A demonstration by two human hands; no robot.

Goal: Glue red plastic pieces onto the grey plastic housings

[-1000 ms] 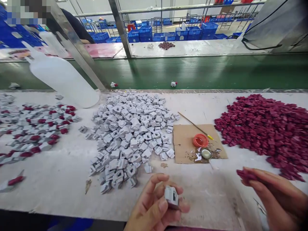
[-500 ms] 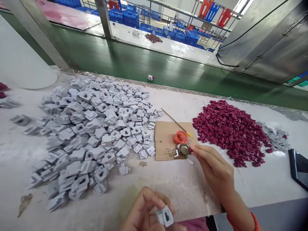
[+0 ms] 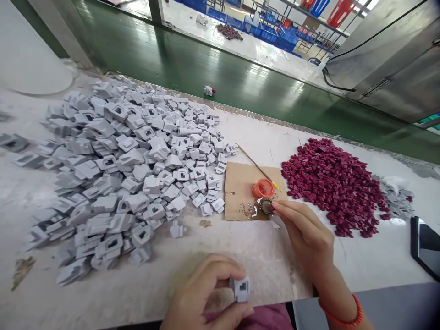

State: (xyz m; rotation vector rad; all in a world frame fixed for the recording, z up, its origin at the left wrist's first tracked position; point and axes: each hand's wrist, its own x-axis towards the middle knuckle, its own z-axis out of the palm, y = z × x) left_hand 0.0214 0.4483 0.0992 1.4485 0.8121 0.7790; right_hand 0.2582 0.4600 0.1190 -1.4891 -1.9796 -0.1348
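Note:
Near the front edge, my left hand (image 3: 209,288) pinches a grey plastic part (image 3: 241,289) with a dark opening facing up. My right hand (image 3: 305,233) holds a small dark red piece (image 3: 271,208) between its fingertips, at the rim of a round metal cap (image 3: 266,206). The cap stands in a wet brown patch on a cardboard sheet (image 3: 237,183). Just behind it is a red-orange cup (image 3: 263,188). A thin stick with a yellow band (image 3: 257,166) lies across the cardboard's back edge.
Grey parts (image 3: 130,156) form a large pile on the left. Dark red pieces (image 3: 337,183) are heaped right of the cardboard. A black-edged device (image 3: 424,250) lies far right. Behind the table runs a green belt (image 3: 178,64) with one assembled part (image 3: 209,90).
The view has shifted and tilted. My left hand has turned the grey part and holds it between thumb and fingers. My right hand stays by the cap with the red piece.

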